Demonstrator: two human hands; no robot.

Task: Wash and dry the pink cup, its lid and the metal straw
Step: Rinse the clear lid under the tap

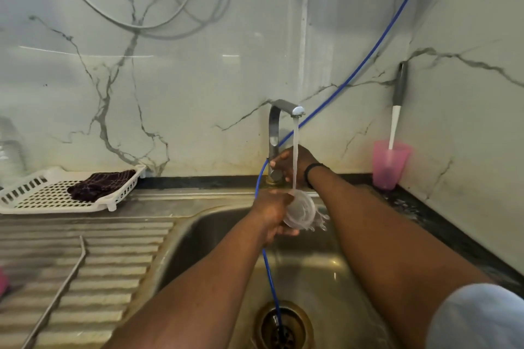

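Water runs from the steel tap (286,109) onto a clear round lid (302,210). My left hand (272,214) grips that lid over the sink basin (312,269). My right hand (292,163) is behind the stream, fingers wrapped on the tap's handle near its base. The metal straw (61,292), bent at its top, lies on the ribbed draining board at the left. A pink object (2,280) shows only as a sliver at the far left edge. Another pink cup (390,164) stands at the back right corner with a brush (397,110) in it.
A white drying rack (45,193) with a dark cloth (102,183) sits at the back left. A blue hose (272,289) runs from the wall past the tap down into the drain (283,326). Marble walls close in behind and on the right.
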